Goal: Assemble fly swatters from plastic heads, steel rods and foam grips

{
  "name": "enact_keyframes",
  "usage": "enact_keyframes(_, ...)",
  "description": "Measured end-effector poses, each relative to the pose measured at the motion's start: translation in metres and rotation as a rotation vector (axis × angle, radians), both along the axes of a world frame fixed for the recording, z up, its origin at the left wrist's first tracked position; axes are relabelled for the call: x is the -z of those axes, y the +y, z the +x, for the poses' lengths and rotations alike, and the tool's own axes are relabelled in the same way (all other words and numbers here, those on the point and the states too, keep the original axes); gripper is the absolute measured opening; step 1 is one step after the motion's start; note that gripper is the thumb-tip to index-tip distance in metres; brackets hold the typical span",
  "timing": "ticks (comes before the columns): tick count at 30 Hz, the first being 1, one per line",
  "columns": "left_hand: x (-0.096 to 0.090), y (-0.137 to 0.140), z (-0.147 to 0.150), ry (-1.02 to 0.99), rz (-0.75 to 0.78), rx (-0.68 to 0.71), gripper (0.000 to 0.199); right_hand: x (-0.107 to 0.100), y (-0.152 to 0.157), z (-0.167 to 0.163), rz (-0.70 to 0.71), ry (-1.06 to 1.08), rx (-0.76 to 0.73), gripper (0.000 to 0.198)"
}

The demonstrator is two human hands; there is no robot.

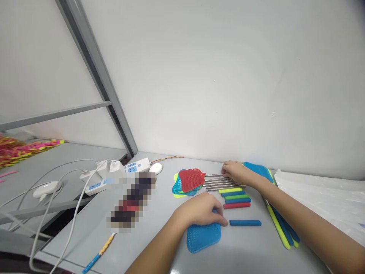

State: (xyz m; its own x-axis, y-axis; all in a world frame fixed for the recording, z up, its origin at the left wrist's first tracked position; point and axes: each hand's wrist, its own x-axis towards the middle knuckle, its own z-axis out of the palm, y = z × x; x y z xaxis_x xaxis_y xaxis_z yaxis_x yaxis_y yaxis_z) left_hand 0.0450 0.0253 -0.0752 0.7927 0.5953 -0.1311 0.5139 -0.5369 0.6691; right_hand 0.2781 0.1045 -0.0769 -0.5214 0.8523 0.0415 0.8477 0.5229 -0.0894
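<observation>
My left hand (201, 209) is closed, thumb and forefinger pinched together, at the upper edge of a blue fly swatter head (203, 238). Just right of its fingertips lies a separate blue handle (245, 223). Farther back, my right hand (238, 173) reaches over a row of thin metal rods (216, 182), its fingers curled down onto them; the fingertips are partly hidden. A red swatter head (191, 180) tops a stack of blue and yellow-green ones at the rods' left end. Below the rods, yellow, blue, green and red handles (236, 205) lie side by side.
Under my right forearm are more swatters with a blue head (258, 171) and yellow handle (278, 226). White plastic sheeting (319, 201) lies right. On the left are power strips (137, 166), white cables (75, 213), a blue-yellow pen-like stick (99, 253) and a metal frame post (114, 102).
</observation>
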Motion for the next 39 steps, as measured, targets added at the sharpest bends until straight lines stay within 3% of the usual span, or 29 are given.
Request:
enact_keyframes(4, -0.004, -0.005, 0.002, 0.033, 0.028, -0.009, 0.040, -0.004, -0.002, 0.003, 0.036, 0.015, 0.052, 0.013)
enact_keyframes(7, -0.004, -0.017, 0.013, 0.126, 0.134, -0.050, 0.049, -0.017, -0.013, 0.011, 0.097, 0.059, 0.116, 0.020)
enact_keyframes(11, -0.001, -0.033, 0.036, 0.228, 0.296, -0.023, 0.046, -0.038, -0.047, 0.023, 0.206, 0.153, 0.189, 0.023)
enact_keyframes(14, 0.002, -0.037, 0.046, 0.236, 0.377, -0.046, 0.040, -0.043, -0.081, 0.029, 0.261, 0.218, 0.221, 0.023)
enact_keyframes(19, 0.004, -0.032, 0.046, 0.229, 0.415, -0.123, 0.041, -0.023, -0.129, 0.036, 0.272, 0.213, 0.242, 0.024)
enact_keyframes(23, 0.001, -0.036, 0.046, 0.172, 0.436, -0.109, 0.031, -0.007, -0.152, 0.039, 0.223, 0.295, 0.264, 0.018)
enact_keyframes(26, -0.004, -0.043, 0.053, 0.103, 0.458, -0.047, 0.030, 0.001, -0.158, 0.039, 0.182, 0.374, 0.273, 0.015)
enact_keyframes(30, -0.007, -0.044, 0.060, 0.109, 0.535, 0.072, 0.026, 0.011, -0.158, 0.039, 0.272, 0.483, 0.195, 0.012)
enact_keyframes(35, -0.011, -0.023, 0.059, 0.200, 0.631, 0.049, 0.020, 0.022, -0.157, 0.040, 0.361, 0.508, 0.075, 0.011)
enact_keyframes(39, -0.014, -0.009, 0.061, 0.269, 0.655, 0.018, 0.018, 0.022, -0.162, 0.039, 0.480, 0.409, -0.041, 0.016)
